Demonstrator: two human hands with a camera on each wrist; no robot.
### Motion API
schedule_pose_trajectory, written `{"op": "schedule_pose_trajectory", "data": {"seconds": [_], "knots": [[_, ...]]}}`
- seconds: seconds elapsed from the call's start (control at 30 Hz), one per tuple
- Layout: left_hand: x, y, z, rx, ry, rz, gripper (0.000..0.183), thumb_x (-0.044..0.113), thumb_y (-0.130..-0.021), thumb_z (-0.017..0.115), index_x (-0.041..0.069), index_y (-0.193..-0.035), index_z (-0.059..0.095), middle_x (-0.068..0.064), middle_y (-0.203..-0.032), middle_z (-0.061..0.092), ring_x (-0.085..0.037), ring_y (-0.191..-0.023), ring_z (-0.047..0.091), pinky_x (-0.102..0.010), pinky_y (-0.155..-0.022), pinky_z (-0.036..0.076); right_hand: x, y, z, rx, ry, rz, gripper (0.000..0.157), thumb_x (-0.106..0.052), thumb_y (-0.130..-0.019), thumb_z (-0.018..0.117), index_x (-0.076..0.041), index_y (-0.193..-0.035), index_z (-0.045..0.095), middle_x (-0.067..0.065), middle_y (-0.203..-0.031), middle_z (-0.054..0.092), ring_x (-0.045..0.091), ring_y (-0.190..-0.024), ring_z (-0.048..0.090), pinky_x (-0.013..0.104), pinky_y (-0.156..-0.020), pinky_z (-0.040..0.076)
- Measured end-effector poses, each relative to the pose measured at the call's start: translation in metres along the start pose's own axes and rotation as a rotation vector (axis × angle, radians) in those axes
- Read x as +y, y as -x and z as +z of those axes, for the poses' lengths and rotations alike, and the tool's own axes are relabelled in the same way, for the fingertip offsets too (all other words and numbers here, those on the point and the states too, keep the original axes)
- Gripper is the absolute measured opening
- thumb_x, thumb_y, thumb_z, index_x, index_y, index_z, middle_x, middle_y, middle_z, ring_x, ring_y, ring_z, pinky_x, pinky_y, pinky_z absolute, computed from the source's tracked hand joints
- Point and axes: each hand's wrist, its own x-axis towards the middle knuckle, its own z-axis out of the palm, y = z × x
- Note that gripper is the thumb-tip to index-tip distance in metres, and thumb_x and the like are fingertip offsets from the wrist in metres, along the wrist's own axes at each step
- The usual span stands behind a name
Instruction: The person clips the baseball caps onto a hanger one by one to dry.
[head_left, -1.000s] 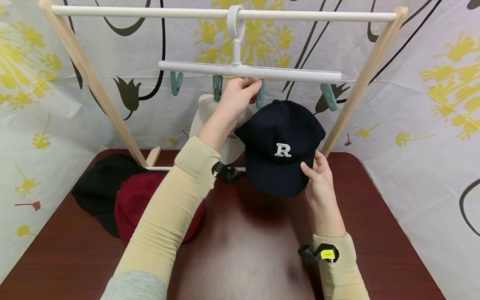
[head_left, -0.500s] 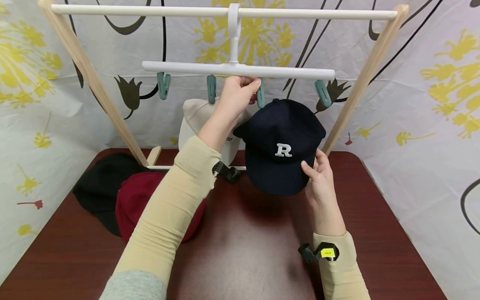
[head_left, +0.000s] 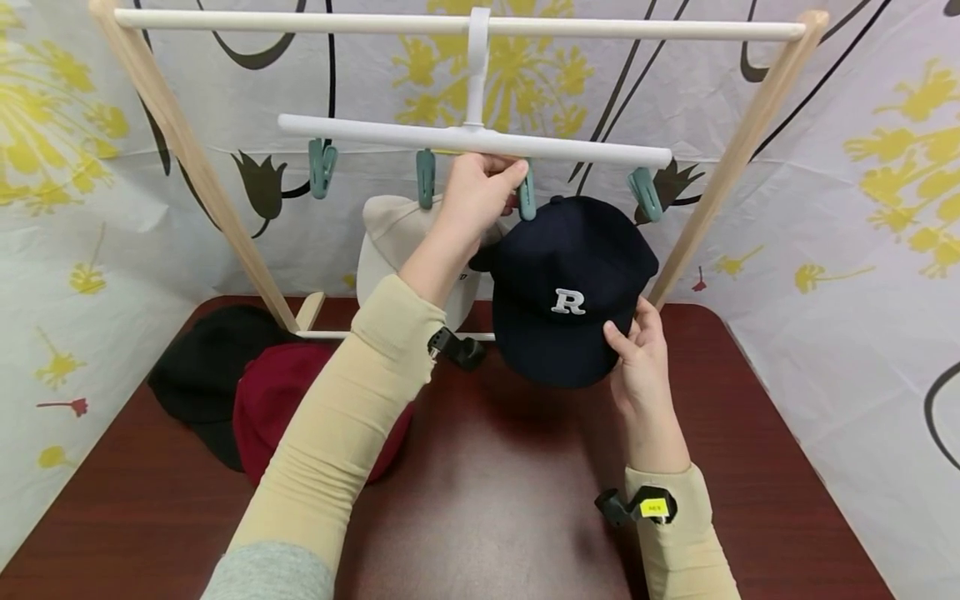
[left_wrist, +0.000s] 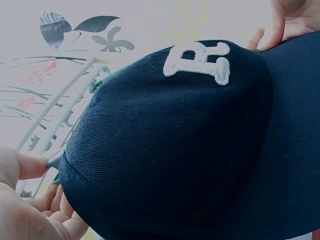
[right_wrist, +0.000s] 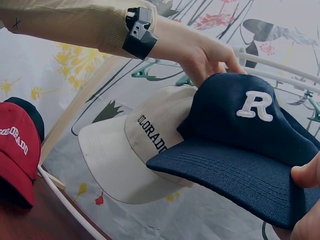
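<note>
My left hand (head_left: 474, 196) pinches a teal clip (head_left: 527, 200) under the white hanger (head_left: 375, 133), its thumb and fingers on the clip's upper end. A navy cap (head_left: 540, 258) with a white letter R is held up just below that clip, brim toward me. With thumb and fingers, my right hand (head_left: 641, 367) grips the side of its brim. In the left wrist view, the clip (left_wrist: 54, 162) sits right at the cap's edge, partly hidden behind the crown. A cream cap (right_wrist: 150, 130) hangs from the neighbouring clip (head_left: 425, 179), partly behind my left arm.
The hanger hooks over the white rail (head_left: 637, 29) of a wooden-sided rack (head_left: 738, 158). Outer clips (head_left: 322, 169) hang at both hanger ends. A black cap (head_left: 202, 375) and a red cap (head_left: 277, 387) lie on the brown table (head_left: 480, 517) at left.
The hanger has shifted and turned, its left end swinging left, and the cream cap has moved left with it. Both hands stay nearly in place, on the clip and the navy cap.
</note>
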Motion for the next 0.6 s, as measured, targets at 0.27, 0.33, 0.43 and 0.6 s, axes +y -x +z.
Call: {"op": "schedule_pose_trajectory", "data": {"seconds": [0.27,0.33,0.43,0.6], "knots": [[-0.0015,0.0021,0.0015,-0.001,-0.015,0.01,0.023,0.018,-0.095,0.062,0.0,-0.108,0.067,-0.007,-0.093,0.064,-0.018,-0.072,0.063,-0.027,-0.067,0.052,0.0024,0.0005,0.0049,0.074,0.032,-0.009,0.044,0.016,-0.092,0.047,-0.009,-0.128,0.044,0.008,-0.117,0.056,0.015,-0.096,0.059,0.025,-0.077,0.05],[-0.0016,0.0017,0.0014,-0.015,-0.012,0.002,0.024,0.019,-0.095,0.062,-0.001,-0.109,0.067,-0.008,-0.095,0.065,-0.019,-0.074,0.063,-0.027,-0.068,0.052,0.0028,0.0002,0.0056,0.08,0.034,-0.01,0.043,0.016,-0.092,0.048,-0.009,-0.128,0.044,0.008,-0.118,0.055,0.015,-0.096,0.059,0.025,-0.077,0.05],[-0.0015,0.0012,0.0008,-0.052,-0.005,-0.032,0.029,0.02,-0.096,0.06,-0.001,-0.114,0.065,-0.009,-0.102,0.065,-0.02,-0.08,0.065,-0.027,-0.071,0.052,0.003,0.0001,0.0061,0.086,0.036,-0.007,0.042,0.015,-0.092,0.048,-0.009,-0.127,0.044,0.009,-0.119,0.054,0.015,-0.097,0.059,0.024,-0.078,0.05],[-0.003,0.0001,-0.0017,-0.104,0.013,-0.078,0.035,0.023,-0.098,0.056,0.001,-0.125,0.06,-0.009,-0.115,0.061,-0.021,-0.092,0.064,-0.026,-0.078,0.051,0.0031,0.0005,0.0063,0.064,0.036,0.019,0.042,0.014,-0.092,0.049,-0.009,-0.128,0.043,0.008,-0.122,0.053,0.015,-0.1,0.058,0.024,-0.081,0.049]]}}
